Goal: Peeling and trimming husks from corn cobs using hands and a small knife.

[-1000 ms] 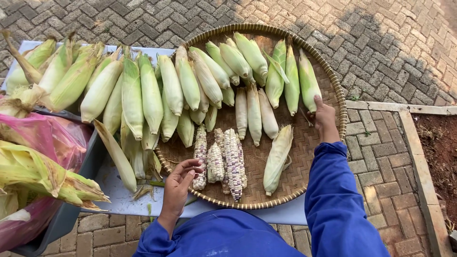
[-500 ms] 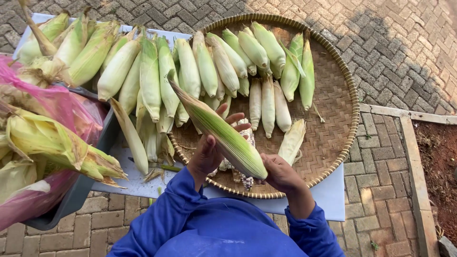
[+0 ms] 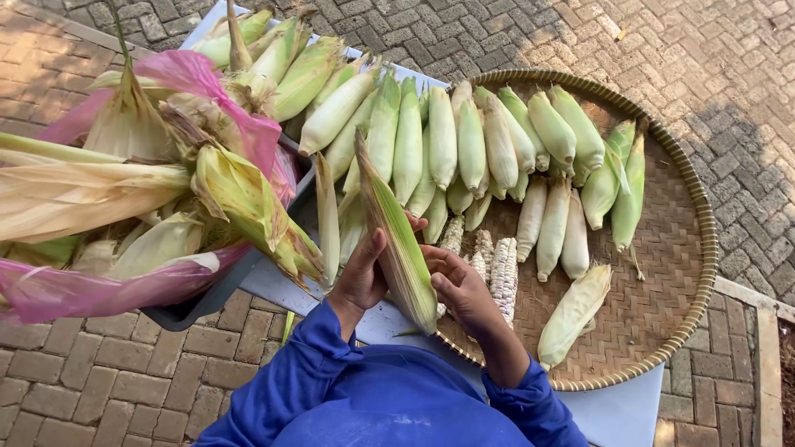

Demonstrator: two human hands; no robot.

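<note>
I hold one ear of corn in its green husk (image 3: 400, 240) upright in front of me with both hands. My left hand (image 3: 362, 277) grips its left side near the base, and my right hand (image 3: 454, 285) clasps its right side, fingers on the husk. Beneath it lies a round woven bamboo tray (image 3: 662, 273) with many husked-pale and green ears (image 3: 472, 149) laid in rows. Three peeled speckled cobs (image 3: 502, 277) lie close to my right hand. Both arms wear blue sleeves.
A dark bin lined with pink plastic (image 3: 207, 83) at the left is heaped with husks and leaves (image 3: 91, 194). Tray and bin rest on a pale blue tabletop (image 3: 621, 410). Brick paving (image 3: 99, 381) surrounds it, with a concrete kerb (image 3: 766, 364) at the right.
The view has swung left and tilted. My hands, apart on the tray a second ago, have picked up a green ear and now both grip it closer to me.
</note>
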